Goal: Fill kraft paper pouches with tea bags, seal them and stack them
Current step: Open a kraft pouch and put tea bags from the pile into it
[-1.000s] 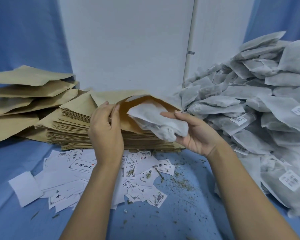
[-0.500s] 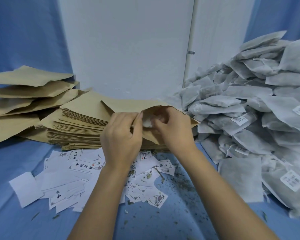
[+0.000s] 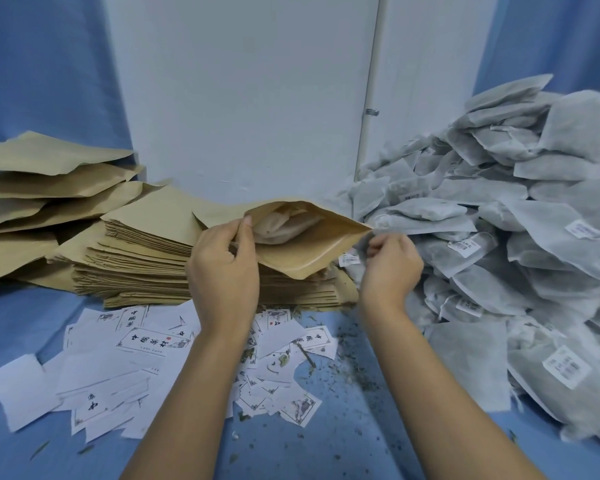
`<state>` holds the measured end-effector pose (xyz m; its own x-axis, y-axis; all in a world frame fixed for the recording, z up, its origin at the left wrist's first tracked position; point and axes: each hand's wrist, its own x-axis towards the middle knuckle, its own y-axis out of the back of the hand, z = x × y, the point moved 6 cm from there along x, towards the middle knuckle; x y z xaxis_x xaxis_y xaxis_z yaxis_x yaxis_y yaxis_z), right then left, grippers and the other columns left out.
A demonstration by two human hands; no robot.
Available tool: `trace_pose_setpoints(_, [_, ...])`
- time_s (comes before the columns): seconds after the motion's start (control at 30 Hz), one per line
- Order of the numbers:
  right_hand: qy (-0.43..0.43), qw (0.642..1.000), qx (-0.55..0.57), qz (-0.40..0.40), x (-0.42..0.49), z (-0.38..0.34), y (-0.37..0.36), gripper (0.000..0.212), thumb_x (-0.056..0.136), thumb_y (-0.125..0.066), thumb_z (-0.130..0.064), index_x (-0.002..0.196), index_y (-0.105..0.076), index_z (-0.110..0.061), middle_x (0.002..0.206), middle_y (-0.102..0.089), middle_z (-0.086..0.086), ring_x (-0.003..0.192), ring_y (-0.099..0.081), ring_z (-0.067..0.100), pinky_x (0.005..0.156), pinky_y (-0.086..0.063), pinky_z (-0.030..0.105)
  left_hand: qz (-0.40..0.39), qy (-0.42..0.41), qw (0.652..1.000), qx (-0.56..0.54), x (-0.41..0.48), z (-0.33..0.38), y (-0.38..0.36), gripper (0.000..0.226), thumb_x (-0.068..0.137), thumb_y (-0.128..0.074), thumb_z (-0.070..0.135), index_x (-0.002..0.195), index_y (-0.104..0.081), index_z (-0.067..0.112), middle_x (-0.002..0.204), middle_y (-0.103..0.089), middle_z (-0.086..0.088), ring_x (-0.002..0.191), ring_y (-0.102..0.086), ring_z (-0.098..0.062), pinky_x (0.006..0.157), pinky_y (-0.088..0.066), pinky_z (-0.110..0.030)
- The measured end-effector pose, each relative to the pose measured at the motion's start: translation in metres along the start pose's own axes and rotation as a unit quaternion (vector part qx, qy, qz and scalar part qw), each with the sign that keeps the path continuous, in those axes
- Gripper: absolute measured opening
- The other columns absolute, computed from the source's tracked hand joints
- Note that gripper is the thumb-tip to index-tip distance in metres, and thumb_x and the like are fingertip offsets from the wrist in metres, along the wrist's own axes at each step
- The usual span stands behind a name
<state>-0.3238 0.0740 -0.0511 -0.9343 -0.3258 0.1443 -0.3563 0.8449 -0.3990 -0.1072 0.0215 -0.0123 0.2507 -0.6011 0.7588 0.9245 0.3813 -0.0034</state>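
We hold a kraft pouch (image 3: 302, 249) open at centre, a tea bag (image 3: 284, 226) inside
Our left grip (image 3: 222, 268) pinches the pouch's mouth edge at 9 o'clock, our right grip (image 3: 390, 265) pinches its corner at 3 o'clock; the pouch hangs above the stack of empty pouches (image 3: 136, 261); the tea bag heap (image 3: 534, 216) lies at 3 o'clock on the blue desk (image 3: 343, 441), printed labels (image 3: 146, 344) at 7 o'clock

Plain light brown all over the open pouch (image 3: 302, 252), with a whitish tea bag (image 3: 284, 226) showing inside. Same plain brown on the stack of pouches (image 3: 139, 265). Pale grey-white on the heap of tea bags (image 3: 499, 216), with white labels (image 3: 565, 367) striped in black bars. White paper slips (image 3: 146, 341) with black frames, black writing and a tiny red mark. Blue cloth (image 3: 343, 441), dotted with dull green crumbs (image 3: 340, 372). Pale grey wall (image 3: 243, 98).
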Motion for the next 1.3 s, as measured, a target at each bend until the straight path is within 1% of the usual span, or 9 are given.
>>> trace_pose_setpoints(0.13, [-0.136,0.990,0.003,0.038,0.018,0.048,0.022,0.028,0.083,-0.043,0.002,0.089,-0.056,-0.022,0.095,-0.057,0.006,0.075,-0.047,0.014,0.067,-0.040,0.025,0.014,0.041,0.998,-0.042,0.000,-0.005,-0.003,0.022,0.093,-0.058,0.020,0.101,-0.072,0.005,0.081,-0.049,0.031,0.085,-0.057,-0.009,0.073,-0.037,-0.001])
trace_pose_setpoints(0.27, [-0.079,0.996,0.039,0.014,0.023,0.045,0.028,0.051,0.078,-0.044,0.009,0.110,-0.058,-0.028,0.129,-0.052,0.013,0.085,-0.047,0.019,0.066,-0.040,0.024,0.016,0.052,0.997,-0.054,0.000,-0.005,-0.004,0.023,0.093,-0.058,0.023,0.103,-0.072,0.008,0.082,-0.050,0.032,0.088,-0.057,-0.006,0.075,-0.036,-0.001])
trace_pose_setpoints(0.47, [-0.085,0.994,0.035,-0.058,0.029,0.042,0.023,0.085,0.079,-0.049,0.006,0.144,-0.029,-0.046,0.115,-0.041,0.004,0.078,-0.032,0.002,0.069,-0.031,0.019,0.012,0.051,0.997,-0.052,-0.003,-0.006,-0.004,0.021,0.093,-0.058,0.023,0.102,-0.072,0.009,0.081,-0.051,0.030,0.089,-0.058,-0.009,0.078,-0.041,-0.014])
trace_pose_setpoints(0.63, [-0.063,0.996,-0.022,-0.056,0.033,0.038,0.023,0.079,0.084,-0.046,0.005,0.150,-0.023,-0.034,0.110,-0.052,0.001,0.084,-0.050,0.011,0.086,-0.045,0.028,0.011,0.060,0.997,-0.057,-0.002,-0.007,-0.002,0.023,0.094,-0.057,0.025,0.102,-0.072,0.010,0.082,-0.053,0.028,0.090,-0.058,-0.010,0.079,-0.041,-0.019])
trace_pose_setpoints(0.73, [-0.045,0.997,-0.034,-0.047,0.024,0.036,0.021,0.068,0.089,-0.043,0.000,0.149,-0.026,-0.027,0.132,-0.047,0.000,0.097,-0.049,0.006,0.072,-0.038,0.006,0.011,0.064,0.996,-0.058,-0.002,-0.008,-0.002,0.023,0.093,-0.057,0.026,0.102,-0.072,0.010,0.081,-0.053,0.028,0.087,-0.057,-0.008,0.075,-0.039,-0.008])
trace_pose_setpoints(0.9, [0.001,0.992,-0.092,-0.088,0.004,0.036,0.009,0.059,0.095,-0.040,-0.010,0.150,-0.028,-0.027,0.142,-0.047,-0.006,0.126,-0.044,0.003,0.093,-0.029,0.016,0.010,0.069,0.996,-0.061,-0.001,-0.009,-0.001,0.023,0.093,-0.057,0.026,0.101,-0.072,0.010,0.080,-0.054,0.027,0.086,-0.057,-0.008,0.074,-0.038,-0.010])
trace_pose_setpoints(1.07, [0.019,0.986,-0.128,-0.105,-0.003,0.038,0.003,0.051,0.096,-0.042,-0.008,0.146,-0.038,-0.018,0.136,-0.055,-0.001,0.112,-0.047,-0.003,0.087,-0.030,0.005,0.009,0.074,0.995,-0.068,-0.001,-0.010,0.000,0.022,0.093,-0.057,0.026,0.100,-0.072,0.010,0.080,-0.056,0.024,0.086,-0.058,-0.009,0.077,-0.041,-0.019])
trace_pose_setpoints(1.2, [0.068,0.987,-0.106,-0.101,-0.013,0.028,0.003,0.043,0.093,-0.044,-0.005,0.134,-0.055,-0.016,0.114,-0.066,-0.008,0.106,-0.057,-0.002,0.097,-0.043,0.018,0.013,0.074,0.995,-0.067,0.001,-0.010,0.002,0.023,0.094,-0.057,0.025,0.098,-0.072,0.009,0.082,-0.062,0.011,0.083,-0.058,-0.013,0.077,-0.045,-0.027])
trace_pose_setpoints(1.3, [0.106,0.978,-0.114,-0.139,-0.021,0.024,-0.006,0.040,0.089,-0.046,-0.005,0.123,-0.063,-0.019,0.103,-0.069,-0.014,0.096,-0.062,-0.005,0.088,-0.048,0.017,0.021,0.083,0.994,-0.068,0.002,-0.012,0.005,0.024,0.094,-0.056,0.026,0.099,-0.072,0.009,0.087,-0.065,0.003,0.081,-0.057,-0.013,0.078,-0.046,-0.027])
